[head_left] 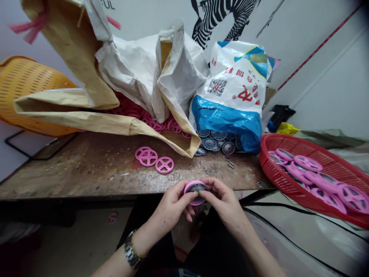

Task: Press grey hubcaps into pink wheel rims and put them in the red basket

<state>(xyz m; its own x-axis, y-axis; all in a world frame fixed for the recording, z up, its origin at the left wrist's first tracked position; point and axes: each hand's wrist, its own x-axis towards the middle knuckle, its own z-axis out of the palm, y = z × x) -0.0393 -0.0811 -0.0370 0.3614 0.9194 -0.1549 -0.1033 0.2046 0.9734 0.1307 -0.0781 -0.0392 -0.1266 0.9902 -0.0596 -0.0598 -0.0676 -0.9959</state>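
Between my two hands, just off the table's front edge, is a small pink plastic wheel (pixel 188 187) with a grey disc (pixel 198 187) set in its face. My left hand (pixel 175 201) grips its left side, thumb pressing on the disc. From the other side my right hand (pixel 219 195) holds the rim, its thumb also on the disc. Part of another pink piece shows below the wheel, mostly covered by fingers. Beyond my hands, several loose pink spoked rings (pixel 164 165) lie on the wooden table (pixel 95 169).
Open paper sacks (pixel 129 125) with pink rings stand at the back left, beside an orange basket (pixel 34 92). A blue-and-white bag (pixel 230 115) spills grey discs (pixel 210 144). Small metal pins (pixel 231 164) lie nearby. A red basket (pixel 276 177) at right holds pink wheels.
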